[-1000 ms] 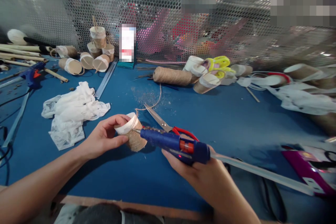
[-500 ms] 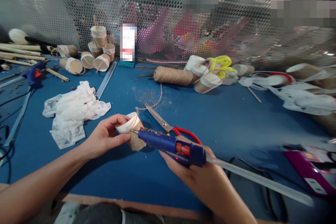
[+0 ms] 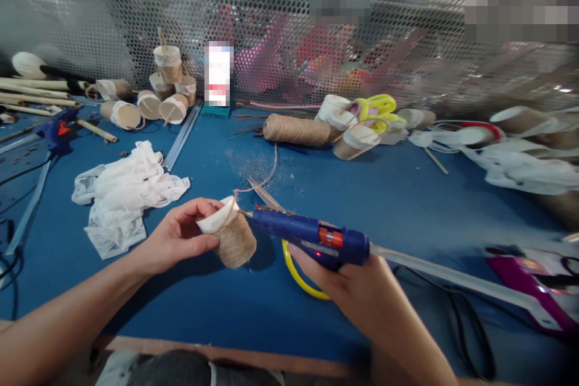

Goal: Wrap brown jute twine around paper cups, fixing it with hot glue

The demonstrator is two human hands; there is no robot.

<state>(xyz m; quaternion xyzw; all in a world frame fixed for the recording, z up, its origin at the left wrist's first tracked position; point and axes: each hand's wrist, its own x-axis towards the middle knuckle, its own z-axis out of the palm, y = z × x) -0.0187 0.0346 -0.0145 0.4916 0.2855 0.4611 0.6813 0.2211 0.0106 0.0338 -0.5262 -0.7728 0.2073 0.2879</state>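
Note:
Tilted in my left hand (image 3: 187, 229) is a small white cup (image 3: 237, 244) wrapped round with jute twine, its white rim bare; my fingers reach inside and my thumb presses the outside. My right hand (image 3: 348, 280) grips a blue glue gun (image 3: 303, 229), with a long clear glue stick (image 3: 434, 270) out of its back. The gun's metal tip is at the cup's side, just below the rim. A strand of twine (image 3: 274, 172) runs from the cup to a twine roll (image 3: 296, 131). Scissors (image 3: 266, 194) lie partly hidden behind the gun, a yellow handle loop showing below it.
Crumpled white lace (image 3: 126, 193) lies to the left. Behind it stand wrapped cups (image 3: 168, 63) and a phone (image 3: 219, 75). A second glue gun (image 3: 58, 129) rests at far left. More cups and yellow ribbon (image 3: 375, 108) sit by the mesh wall, a purple box (image 3: 520, 292) at right.
The glue gun has moved up and to the right, its tip now higher on the cup near the rim. More of the wrapped side shows. The scissors' red handle is now covered.

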